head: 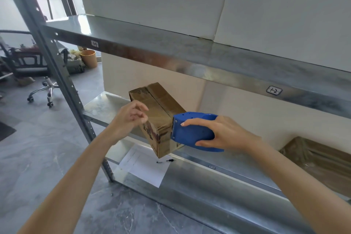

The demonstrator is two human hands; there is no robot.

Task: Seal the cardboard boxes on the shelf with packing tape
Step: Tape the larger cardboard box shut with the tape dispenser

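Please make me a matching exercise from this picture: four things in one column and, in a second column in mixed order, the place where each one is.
Things
1. blue plastic tape dispenser
2. brown cardboard box
3. white paper sheet
4. tan round bin

Places
A. on the floor, far left
B. on the lower shelf
C. on the middle shelf, one corner past its edge
D. held in the right hand

Pairs: 1-D, 2-C, 3-B, 4-A
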